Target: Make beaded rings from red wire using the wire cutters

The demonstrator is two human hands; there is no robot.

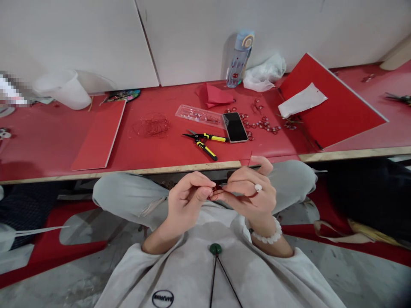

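Above my lap, just off the table's front edge, both hands meet at a small piece of dark red cord (217,188). My left hand (188,201) pinches it between thumb and forefinger. From the other side, the closed fingers of my right hand (252,190) grip the same cord, and a thin end sticks up beside its raised little finger. The exact shape of the piece is hidden by my fingertips. On the table beyond lie yellow-and-black pliers (205,143) with open handles, a tangle of red cord (152,125) and several small beaded cord rings (265,124).
Beside the pliers are a phone (236,127) and a clear plastic tray (199,115) with beads. A blue bottle (239,60) stands against the wall by a plastic bag (265,73). Red boards (101,137) lie left and right (340,115); a white tub (69,90) is at far left.
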